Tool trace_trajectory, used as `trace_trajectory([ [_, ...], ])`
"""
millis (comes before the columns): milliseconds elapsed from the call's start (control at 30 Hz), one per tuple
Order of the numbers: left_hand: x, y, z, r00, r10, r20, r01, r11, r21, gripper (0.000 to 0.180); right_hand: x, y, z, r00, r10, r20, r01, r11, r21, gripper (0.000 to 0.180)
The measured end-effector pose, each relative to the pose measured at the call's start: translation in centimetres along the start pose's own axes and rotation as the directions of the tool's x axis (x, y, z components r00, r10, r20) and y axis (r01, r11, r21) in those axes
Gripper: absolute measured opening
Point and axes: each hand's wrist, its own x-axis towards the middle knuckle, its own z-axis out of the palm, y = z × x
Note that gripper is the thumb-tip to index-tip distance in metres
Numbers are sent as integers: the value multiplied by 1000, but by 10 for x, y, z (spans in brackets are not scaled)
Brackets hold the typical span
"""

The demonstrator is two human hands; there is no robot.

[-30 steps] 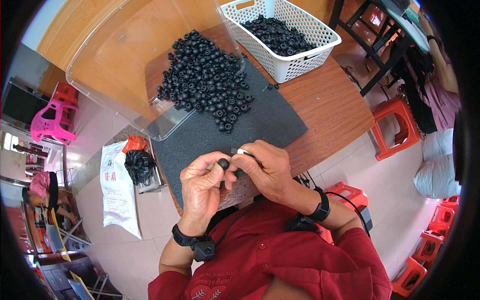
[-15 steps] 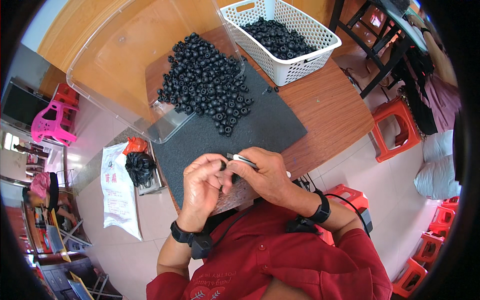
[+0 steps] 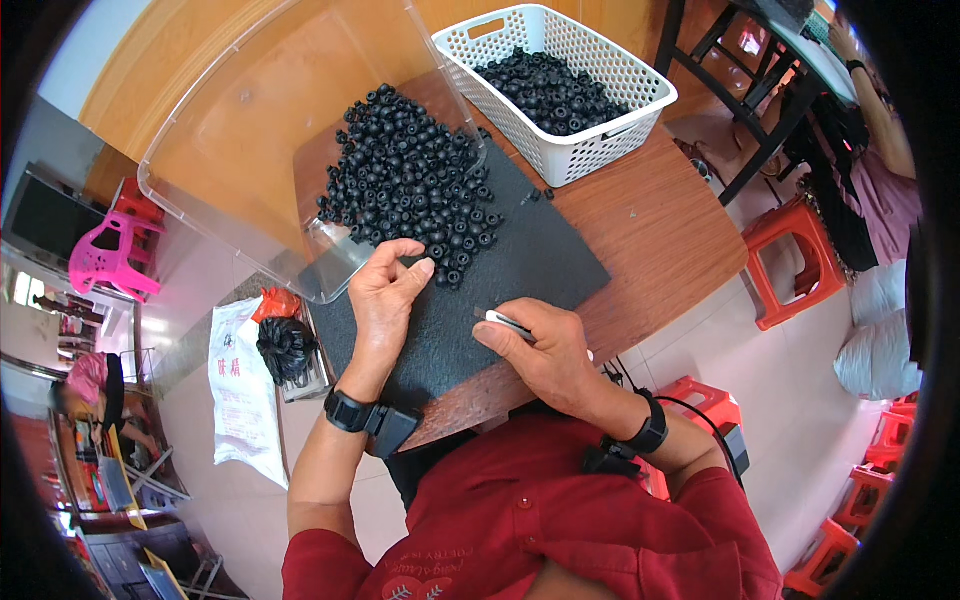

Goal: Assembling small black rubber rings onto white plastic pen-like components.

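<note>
A heap of small black rubber rings [image 3: 405,170], round with a hole in the middle, spills from a clear plastic bin [image 3: 200,215] lying on its side onto a dark grey mat [image 3: 540,255]. At the heap's near edge is my left hand [image 3: 382,295], its thumb and forefinger apart beside the nearest rings; I see nothing between them. Over the mat's near right part, my right hand [image 3: 545,350] grips a small white-handled knife [image 3: 508,322] with a short dark blade pointing left.
A white perforated basket [image 3: 570,160] holding more black rings stands at the back of the wooden table [image 3: 680,220]. Two loose rings lie near it. Left on the floor are a white sack [image 3: 240,400] and a black plastic bag [image 3: 286,350]. A red stool [image 3: 800,260] and another person are at right.
My left hand has moved away from the knife, forward to the heap's near edge; the black ring it held no longer shows. My right hand, still holding the knife, has shifted slightly right and nearer.
</note>
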Motion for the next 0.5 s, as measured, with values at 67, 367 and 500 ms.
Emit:
trace_trajectory([
  [67, 6, -7, 2, 980, 198, 30, -200, 954, 223, 19, 0, -1, -1, 999, 21, 39, -21, 1000, -2, 20],
  [367, 14, -5, 10, 927, 347, 141, -358, 714, 602, 17, -1, 0, -2, 998, 27, 64, -27, 1000, 0, 21],
  [500, 20, 0, 7, 967, 194, 167, -256, 754, 605, 18, -2, 0, 1, 996, 44, 74, -44, 999, -2, 20],
])
